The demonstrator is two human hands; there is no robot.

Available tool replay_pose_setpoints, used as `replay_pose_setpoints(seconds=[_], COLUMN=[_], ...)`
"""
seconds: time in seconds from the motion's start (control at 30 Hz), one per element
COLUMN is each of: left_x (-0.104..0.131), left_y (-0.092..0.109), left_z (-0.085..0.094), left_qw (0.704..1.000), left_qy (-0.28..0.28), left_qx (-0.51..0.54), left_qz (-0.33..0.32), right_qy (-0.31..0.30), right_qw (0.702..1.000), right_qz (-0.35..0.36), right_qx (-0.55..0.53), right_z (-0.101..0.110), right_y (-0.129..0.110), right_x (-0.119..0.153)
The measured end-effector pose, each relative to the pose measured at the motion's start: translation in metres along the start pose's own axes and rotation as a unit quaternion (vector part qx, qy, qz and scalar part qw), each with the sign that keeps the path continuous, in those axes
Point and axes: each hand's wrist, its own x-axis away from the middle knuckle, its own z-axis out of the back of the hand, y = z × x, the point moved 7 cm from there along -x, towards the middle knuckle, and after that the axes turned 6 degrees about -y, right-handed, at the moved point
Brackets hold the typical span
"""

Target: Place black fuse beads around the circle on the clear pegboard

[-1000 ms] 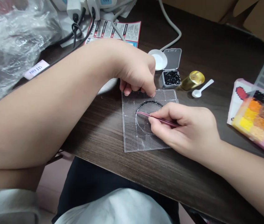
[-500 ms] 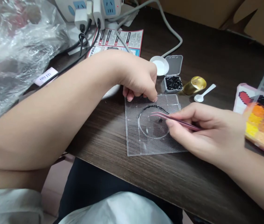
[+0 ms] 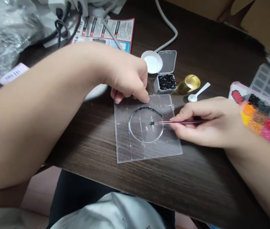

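A clear square pegboard [image 3: 146,151] lies on the dark wooden table, with a ring outline on it. Black beads [image 3: 146,108] line the upper arc of that ring, and a small cluster of black beads [image 3: 152,123] lies loose inside it. My left hand [image 3: 131,79] has its fingers curled at the board's far left edge, thumb and fingertips against it. Pink tweezers [image 3: 184,121] are pinched in my right hand [image 3: 206,122]; their tips reach in over the ring, right beside the loose cluster. Whether a bead is between the tips is too small to tell.
Behind the board stand an open box of black beads [image 3: 167,82], a white round dish [image 3: 152,62], a gold cylinder [image 3: 189,84] and a white spoon [image 3: 198,92]. A multicoloured bead case [image 3: 263,117] lies right. Cables [image 3: 170,31], a leaflet [image 3: 122,30] and plastic wrap [image 3: 6,38] occupy the back left.
The tweezers' tips have come down from above the ring to the loose black beads, and look closer together. My left hand stays at the board's edge. The whole view has shifted.
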Motion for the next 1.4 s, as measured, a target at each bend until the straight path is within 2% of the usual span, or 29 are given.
replay_pose_setpoints(seconds=[0.27, 0.4, 0.67, 1.07, 1.4], left_x=[0.000, -0.002, 0.009, 0.008, 0.005], left_y=[-0.002, -0.004, 0.004, 0.003, -0.001], left_z=[0.002, 0.002, -0.001, -0.003, 0.001], left_qw=[0.999, 1.000, 0.999, 0.998, 1.000], left_qy=[0.032, 0.010, -0.016, -0.008, -0.001], left_qx=[-0.002, -0.001, 0.035, 0.049, 0.009], left_qz=[0.034, 0.013, -0.014, -0.028, -0.001], right_qy=[0.022, 0.006, -0.015, -0.008, -0.008], right_qw=[1.000, 1.000, 1.000, 1.000, 1.000], right_qz=[-0.010, -0.012, 0.001, 0.005, -0.017], right_qx=[-0.012, -0.018, -0.008, -0.014, -0.010], right_z=[-0.001, -0.004, -0.007, -0.006, -0.006], right_y=[-0.001, 0.001, 0.005, 0.002, 0.009], right_x=[0.000, 0.000, -0.001, -0.003, 0.000])
